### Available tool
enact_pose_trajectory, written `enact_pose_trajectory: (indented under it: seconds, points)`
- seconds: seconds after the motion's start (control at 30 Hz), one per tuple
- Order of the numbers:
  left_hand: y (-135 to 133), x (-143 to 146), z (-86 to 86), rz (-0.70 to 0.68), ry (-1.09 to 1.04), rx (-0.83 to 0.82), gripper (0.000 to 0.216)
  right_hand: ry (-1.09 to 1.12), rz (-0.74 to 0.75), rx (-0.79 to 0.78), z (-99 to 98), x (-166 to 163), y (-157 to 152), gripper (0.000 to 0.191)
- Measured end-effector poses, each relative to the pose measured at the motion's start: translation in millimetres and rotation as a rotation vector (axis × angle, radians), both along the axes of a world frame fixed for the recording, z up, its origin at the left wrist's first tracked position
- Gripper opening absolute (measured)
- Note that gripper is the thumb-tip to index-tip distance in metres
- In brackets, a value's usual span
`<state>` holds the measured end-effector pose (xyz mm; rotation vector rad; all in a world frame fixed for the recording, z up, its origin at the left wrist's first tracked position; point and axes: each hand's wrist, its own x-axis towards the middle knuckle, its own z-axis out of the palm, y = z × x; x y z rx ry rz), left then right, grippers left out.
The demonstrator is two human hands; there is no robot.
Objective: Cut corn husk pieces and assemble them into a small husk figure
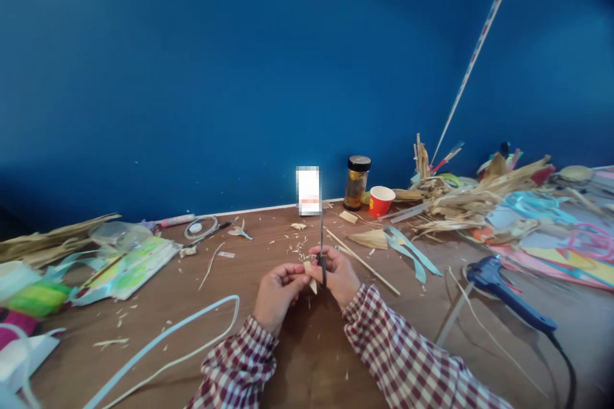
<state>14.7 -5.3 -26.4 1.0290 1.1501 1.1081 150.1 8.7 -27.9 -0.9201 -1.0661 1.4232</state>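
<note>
Over the brown table (307, 358), my left hand (278, 291) pinches a small pale husk piece (309, 271) between its fingertips. My right hand (338, 275) is closed on dark-handled scissors (322, 249), whose blades point up and away from me, right beside the husk piece. The two hands touch at the fingertips. Both arms wear red-and-white checked sleeves. Pale cuttings lie scattered on the table around the hands.
A blue glue gun (503, 291) with its cord lies at the right. A red paper cup (381, 200) and a dark-lidded jar (357, 182) stand by the blue wall. Dried husks (460, 201) pile at back right, coloured packets (127, 265) at left, a pale strip (167, 339) in front.
</note>
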Motion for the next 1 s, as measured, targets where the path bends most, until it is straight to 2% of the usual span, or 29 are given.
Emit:
enact_pose_trajectory:
  seconds: [0.3,0.6,1.0]
  points:
    - [-0.2,1.5,-0.1,-0.033,-0.082,0.003,0.043,0.044,-0.008,-0.016,-4.3,-0.5,0.2,0.043]
    - [2.0,-2.6,2.7,-0.054,-0.045,0.054,0.056,0.013,0.047,-0.029,-1.6,2.5,-0.1,0.040]
    - [0.2,-1.3,4.2,-0.066,0.051,0.076,0.054,-0.210,0.045,0.102,1.8,7.1,-0.2,0.036]
